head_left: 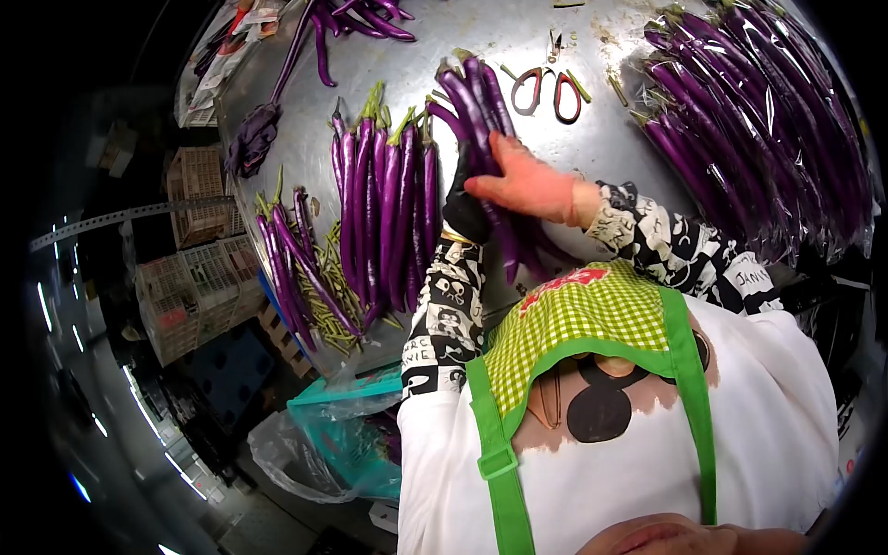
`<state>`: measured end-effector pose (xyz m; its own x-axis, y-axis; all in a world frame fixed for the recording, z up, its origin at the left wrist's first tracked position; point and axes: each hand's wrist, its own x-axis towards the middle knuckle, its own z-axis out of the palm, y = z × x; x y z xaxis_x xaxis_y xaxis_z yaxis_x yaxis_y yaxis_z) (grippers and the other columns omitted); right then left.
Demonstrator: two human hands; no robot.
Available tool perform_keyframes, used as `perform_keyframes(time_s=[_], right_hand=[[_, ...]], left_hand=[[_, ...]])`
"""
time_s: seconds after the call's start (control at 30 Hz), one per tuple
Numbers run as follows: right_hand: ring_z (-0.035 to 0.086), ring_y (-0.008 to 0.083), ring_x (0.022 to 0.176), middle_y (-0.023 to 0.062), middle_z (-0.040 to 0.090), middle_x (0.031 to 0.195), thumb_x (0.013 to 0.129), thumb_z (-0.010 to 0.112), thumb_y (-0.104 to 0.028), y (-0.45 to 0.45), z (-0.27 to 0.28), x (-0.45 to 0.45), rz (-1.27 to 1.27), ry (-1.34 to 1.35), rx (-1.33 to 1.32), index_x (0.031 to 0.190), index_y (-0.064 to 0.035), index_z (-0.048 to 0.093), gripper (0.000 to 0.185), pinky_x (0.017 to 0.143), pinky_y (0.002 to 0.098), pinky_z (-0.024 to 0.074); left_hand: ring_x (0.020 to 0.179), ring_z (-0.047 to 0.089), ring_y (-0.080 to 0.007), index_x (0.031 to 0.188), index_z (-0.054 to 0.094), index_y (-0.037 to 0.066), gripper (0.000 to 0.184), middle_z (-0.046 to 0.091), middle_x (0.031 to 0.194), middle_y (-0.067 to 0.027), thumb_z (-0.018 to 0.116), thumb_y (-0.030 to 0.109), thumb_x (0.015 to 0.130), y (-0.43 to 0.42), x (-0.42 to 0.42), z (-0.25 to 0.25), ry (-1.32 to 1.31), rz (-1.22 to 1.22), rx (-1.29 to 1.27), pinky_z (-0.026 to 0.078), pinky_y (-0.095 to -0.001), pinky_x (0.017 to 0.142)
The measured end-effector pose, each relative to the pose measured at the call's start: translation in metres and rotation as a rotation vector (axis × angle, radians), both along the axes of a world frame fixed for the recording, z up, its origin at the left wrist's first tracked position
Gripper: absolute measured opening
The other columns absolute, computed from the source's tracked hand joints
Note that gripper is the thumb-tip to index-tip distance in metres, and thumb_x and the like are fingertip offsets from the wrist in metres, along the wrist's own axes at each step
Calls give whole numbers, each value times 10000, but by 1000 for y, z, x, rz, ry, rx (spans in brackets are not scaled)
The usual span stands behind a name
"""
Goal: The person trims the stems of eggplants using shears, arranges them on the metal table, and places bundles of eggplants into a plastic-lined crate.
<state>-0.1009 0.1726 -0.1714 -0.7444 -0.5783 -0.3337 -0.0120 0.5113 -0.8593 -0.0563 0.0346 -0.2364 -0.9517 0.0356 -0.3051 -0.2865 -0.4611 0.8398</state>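
Those glossy eggplants (pixel 477 104) at upper centre look slick and easily bruised, best cradled mid-length, where the right hand (pixel 535 181) lies open against them and the left hand (pixel 465 205) flanks them, its grip hidden from me.

Bench (pixel 597 153) brightly lit, apparently from above; strongest glare toward 12 o'clock. Purple eggplants (pixel 398 203) carry thin white highlights; clear wrapping (pixel 768 129) at 2 o'clock throws sharp glints. Shirt (pixel 768 398) toward 4 o'clock bright, softly shaded. Surroundings from 8 to 10 o'clock dim, crates (pixel 190 296) dull, white streaks (pixel 44 307) piercing dark. Wide-lens distortion bends metal strip (pixel 139 217) near 9 o'clock; corners fall to black. Centre reasonably crisp, far edges softer.
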Motion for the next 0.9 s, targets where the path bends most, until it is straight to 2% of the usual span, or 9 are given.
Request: perform_keyframes(time_s=[0.07,0.2,0.3,0.37,0.5,0.53,0.63,0.67,0.9], right_hand=[[117,477,1489,383,151,1560,863,681,-472,-3,19,9,155,26,155,1506,98,229,970,1223,421,164],[131,411,1510,294,246,1575,870,707,-392,18,5,36,208,205,-75,1454,7,417,765,1219,452,185],[440,236,1359,150,530,1393,891,744,-301,36,4,17,-141,-256,-573,1393,-20,502,624,1135,392,351],[533,190,1220,108,569,1310,886,755,-356,40,-20,11,-348,117,-428,1397,3,452,694,1034,340,443],[626,168,1057,87,620,1237,875,731,-489,46,-13,-1,-189,-759,-404,1355,-11,474,724,929,334,520],[649,146,961,62,648,1171,884,741,-437,39,-13,7,-121,-826,-612,1321,-23,497,649,882,305,540],[617,137,1018,73,657,1123,811,827,-395,29,-25,20,-204,-639,-581,1268,-16,534,662,938,295,504],[613,125,1009,66,656,1111,811,835,-361,33,-23,15,-147,-847,-685,1280,-8,522,666,928,292,505],[631,100,931,51,696,1064,880,772,-300,57,-3,-6,-112,-503,-498,1213,21,613,489,875,252,498]], left_hand=[[974,687,-254,1333,558,61,410,701,1094,-145,448,302,1019,1,3,3,-2,-5,20,552,-370,890],[974,687,-252,1341,554,65,424,700,1094,-141,443,322,1022,2,11,5,-10,9,79,552,-372,891],[973,686,-251,1347,552,68,435,700,1095,-139,438,338,1025,1,23,10,-25,21,110,551,-373,893],[973,685,-250,1351,550,70,442,700,1095,-137,435,348,1027,3,25,10,-33,34,138,551,-374,894],[972,685,-248,1359,547,74,456,699,1095,-133,430,369,1031,9,22,10,-31,44,171,551,-376,895],[972,684,-248,1361,546,75,460,699,1095,-132,428,374,1032,10,20,8,-30,45,174,551,-377,896],[972,684,-246,1367,543,78,471,699,1096,-130,424,390,1035,13,11,5,-25,35,204,551,-378,897],[972,684,-246,1369,542,79,475,699,1096,-129,422,395,1036,11,8,4,-29,24,214,551,-379,897],[971,682,-243,1383,536,85,501,698,1096,-123,412,431,1043,-4,4,-4,-86,-12,310,551,-382,900]])
